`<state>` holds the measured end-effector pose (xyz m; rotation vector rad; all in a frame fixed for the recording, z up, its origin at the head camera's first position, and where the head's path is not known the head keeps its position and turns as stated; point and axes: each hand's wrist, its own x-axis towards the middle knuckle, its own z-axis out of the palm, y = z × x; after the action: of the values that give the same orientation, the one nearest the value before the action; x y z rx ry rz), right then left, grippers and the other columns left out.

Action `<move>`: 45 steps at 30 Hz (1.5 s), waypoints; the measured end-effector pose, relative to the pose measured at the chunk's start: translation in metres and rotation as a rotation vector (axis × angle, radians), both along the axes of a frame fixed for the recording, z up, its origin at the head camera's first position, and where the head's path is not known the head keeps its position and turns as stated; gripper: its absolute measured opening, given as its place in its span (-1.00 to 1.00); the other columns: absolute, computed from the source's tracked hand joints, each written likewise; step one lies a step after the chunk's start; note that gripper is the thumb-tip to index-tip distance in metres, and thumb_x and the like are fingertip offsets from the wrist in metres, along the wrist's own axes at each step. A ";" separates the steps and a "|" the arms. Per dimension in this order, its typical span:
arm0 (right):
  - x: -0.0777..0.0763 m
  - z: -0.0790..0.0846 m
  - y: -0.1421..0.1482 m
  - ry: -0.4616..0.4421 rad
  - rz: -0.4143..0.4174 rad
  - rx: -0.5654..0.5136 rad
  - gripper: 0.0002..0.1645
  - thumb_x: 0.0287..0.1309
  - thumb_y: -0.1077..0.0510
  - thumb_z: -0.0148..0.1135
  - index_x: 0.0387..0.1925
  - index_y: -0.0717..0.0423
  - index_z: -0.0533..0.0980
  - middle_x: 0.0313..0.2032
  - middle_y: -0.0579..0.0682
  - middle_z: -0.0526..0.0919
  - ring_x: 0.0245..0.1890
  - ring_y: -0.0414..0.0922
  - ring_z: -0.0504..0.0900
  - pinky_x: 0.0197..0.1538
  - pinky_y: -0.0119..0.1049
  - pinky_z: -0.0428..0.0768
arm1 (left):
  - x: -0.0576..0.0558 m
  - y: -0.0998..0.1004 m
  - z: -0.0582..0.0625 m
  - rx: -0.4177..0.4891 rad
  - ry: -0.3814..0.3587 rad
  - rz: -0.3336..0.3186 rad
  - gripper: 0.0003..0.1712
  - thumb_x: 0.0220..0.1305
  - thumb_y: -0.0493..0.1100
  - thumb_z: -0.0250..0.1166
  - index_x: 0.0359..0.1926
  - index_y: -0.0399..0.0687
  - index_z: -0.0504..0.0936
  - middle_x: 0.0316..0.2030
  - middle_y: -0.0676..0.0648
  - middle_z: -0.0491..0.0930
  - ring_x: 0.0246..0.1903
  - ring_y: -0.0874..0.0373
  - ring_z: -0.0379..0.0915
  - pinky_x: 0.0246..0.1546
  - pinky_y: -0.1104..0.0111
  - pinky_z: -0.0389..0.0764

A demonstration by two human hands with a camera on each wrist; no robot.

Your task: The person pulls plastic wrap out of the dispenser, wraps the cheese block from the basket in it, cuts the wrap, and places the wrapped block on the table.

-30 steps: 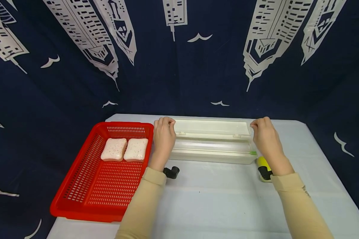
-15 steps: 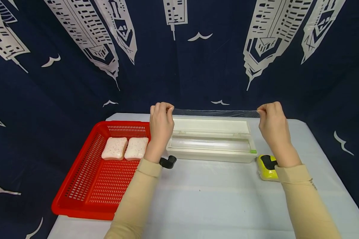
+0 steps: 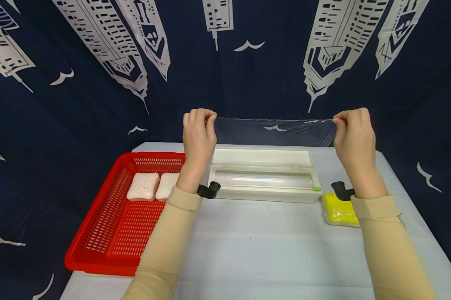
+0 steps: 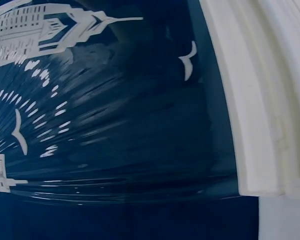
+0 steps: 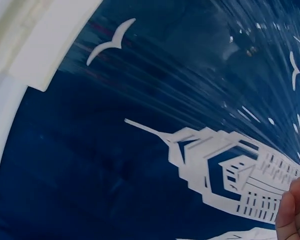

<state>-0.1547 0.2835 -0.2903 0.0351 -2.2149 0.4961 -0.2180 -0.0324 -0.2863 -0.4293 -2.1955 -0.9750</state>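
Note:
A clear sheet of plastic wrap is stretched between both hands above the back of the table. My left hand pinches its left corner, and my right hand pinches the right one. Below the sheet stands the white wrap dispenser box, lid raised, with a roll inside. In the left wrist view the plastic wrap shows taut creases near the box's white edge. Fingers of the right hand gather the creased film at the right edge of the right wrist view.
A red perforated basket at left holds two white speckled bread-like slices, one partly behind the left arm. Beside the right wrist lies a yellow wrapped block. A dark patterned cloth hangs behind the white table.
Both hands have risen and moved slightly apart, drawing the plastic wrap up from the dispenser, so more film shows between them. The box, basket and yellow block stay in place.

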 end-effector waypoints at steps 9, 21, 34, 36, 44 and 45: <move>0.003 0.021 -0.004 0.076 -0.027 -0.036 -0.67 0.48 0.17 -0.04 -0.09 0.43 0.47 -0.16 0.34 0.41 -0.23 0.18 0.48 -0.16 -0.61 0.19 | 0.004 -0.005 0.018 0.064 0.095 -0.005 -0.80 0.43 -0.17 0.15 -0.16 -0.23 0.61 -0.24 -0.18 0.57 -0.17 -0.08 0.39 -0.21 0.23 0.50; 0.028 0.023 -0.016 0.124 -0.015 -0.143 -0.66 0.44 0.17 0.00 -0.08 0.44 0.49 -0.22 0.24 0.46 -0.26 -0.18 0.44 -0.14 -0.68 0.22 | 0.021 -0.011 0.021 0.117 0.147 -0.039 -0.82 0.41 -0.21 0.19 -0.16 -0.24 0.64 -0.26 -0.20 0.59 -0.21 -0.07 0.43 -0.17 0.25 0.50; 0.116 0.002 -0.008 -0.434 -0.012 -0.648 -0.92 0.30 0.05 0.25 -0.18 -0.17 0.59 -0.40 -0.44 0.57 -0.44 -0.43 0.55 -0.26 -0.74 0.45 | 0.086 -0.035 -0.002 0.108 0.035 -0.131 -0.89 0.29 -0.27 0.31 -0.23 -0.27 0.63 -0.31 -0.17 0.61 -0.36 0.08 0.54 -0.38 0.46 0.54; 0.132 -0.007 -0.004 -0.527 0.035 -0.666 -0.91 0.30 0.03 0.26 -0.17 -0.18 0.59 -0.38 -0.45 0.60 -0.42 -0.41 0.56 -0.28 -0.72 0.46 | 0.100 -0.041 -0.009 0.088 0.009 -0.123 -0.89 0.27 -0.28 0.34 -0.24 -0.26 0.63 -0.34 -0.15 0.62 -0.41 0.10 0.50 -0.41 0.44 0.53; 0.188 -0.063 -0.001 -0.860 0.042 -0.692 -0.65 0.30 -0.06 0.24 -0.10 0.13 0.58 -0.40 -0.32 0.63 -0.40 -0.24 0.61 -0.31 -0.46 0.55 | 0.158 -0.059 -0.063 -0.029 -0.121 -0.111 -0.84 0.09 -0.36 0.45 -0.32 -0.15 0.63 -0.51 0.02 0.51 -0.52 0.27 0.34 -0.58 0.49 0.41; 0.193 -0.070 -0.001 -0.911 0.038 -0.726 -0.59 0.31 -0.09 0.23 -0.06 0.16 0.56 -0.38 -0.29 0.63 -0.39 -0.23 0.61 -0.29 -0.44 0.58 | 0.165 -0.061 -0.070 -0.037 -0.152 -0.113 -0.82 0.07 -0.36 0.46 -0.33 -0.13 0.62 -0.51 0.05 0.50 -0.52 0.30 0.34 -0.59 0.51 0.42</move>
<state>0.0387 0.2824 -0.3601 -0.6467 -2.7229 1.5420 -0.0535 -0.0932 -0.3568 -0.5165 -2.3496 -1.0597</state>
